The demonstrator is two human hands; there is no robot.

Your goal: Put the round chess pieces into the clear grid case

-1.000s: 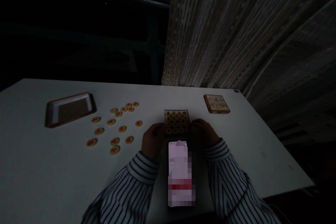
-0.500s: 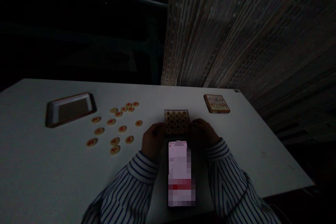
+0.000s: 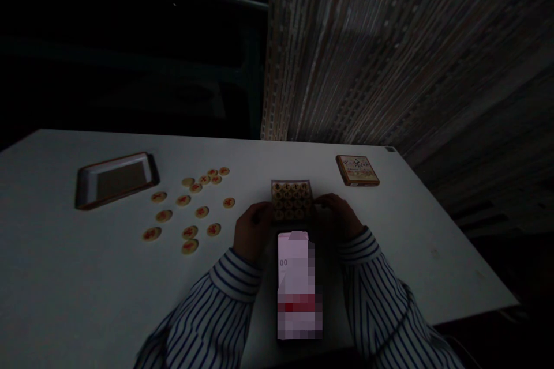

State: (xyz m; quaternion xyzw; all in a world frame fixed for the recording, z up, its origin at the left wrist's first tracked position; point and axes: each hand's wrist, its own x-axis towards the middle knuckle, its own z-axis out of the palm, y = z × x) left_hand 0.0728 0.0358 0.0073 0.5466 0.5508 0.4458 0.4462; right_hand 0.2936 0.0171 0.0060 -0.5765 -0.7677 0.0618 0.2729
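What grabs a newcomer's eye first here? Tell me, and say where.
The lit phone glows low in the view, between the striped sleeves. Just beyond it, the hands flank a small box of round pieces. To the left, more pieces, mostly red-marked, lie scattered on the white table.

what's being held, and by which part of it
Probably the tray of pieces, by its sides: left hand at its left, right hand at its right; too dark to confirm.
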